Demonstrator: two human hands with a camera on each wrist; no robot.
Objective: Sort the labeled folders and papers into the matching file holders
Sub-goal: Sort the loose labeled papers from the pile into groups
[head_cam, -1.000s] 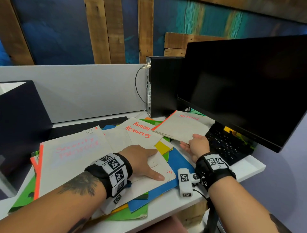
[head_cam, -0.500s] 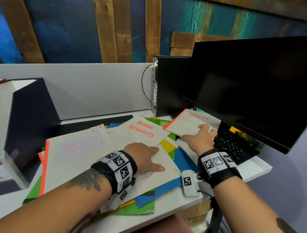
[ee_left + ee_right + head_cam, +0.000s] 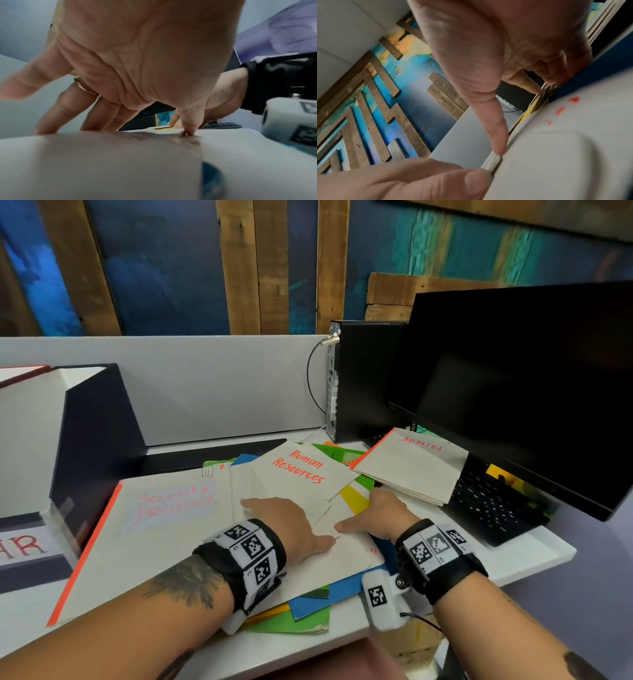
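My left hand (image 3: 287, 522) lies flat with fingers spread on a white folder (image 3: 346, 556) in the middle of the pile; the left wrist view shows its fingertips (image 3: 46, 129) pressing the sheet. My right hand (image 3: 373, 515) grips that folder's right edge, thumb (image 3: 496, 142) on top and fingers curled down over the edge by the blue folder (image 3: 599, 75). Just behind lies a sheet marked "Human Resources" (image 3: 298, 470). A "Security Protocol" folder (image 3: 164, 508) with an orange spine lies at the left, an "Admin" folder (image 3: 411, 470) at the right. A black file holder (image 3: 96, 440) stands far left, with a label ending in "HR" (image 3: 27, 546) in front of it.
Blue (image 3: 325, 601), green (image 3: 294, 625) and yellow (image 3: 352, 498) folders stick out under the pile. A black monitor (image 3: 513, 388) overhangs a keyboard (image 3: 493, 508) on the right, and the Admin folder partly rests on the keyboard. A black computer tower (image 3: 363, 381) stands behind. The desk's front edge is close to my wrists.
My right hand has let go of the Admin folder and come back left to the white folder's edge, beside my left hand. The left hand stays flat on the pile.
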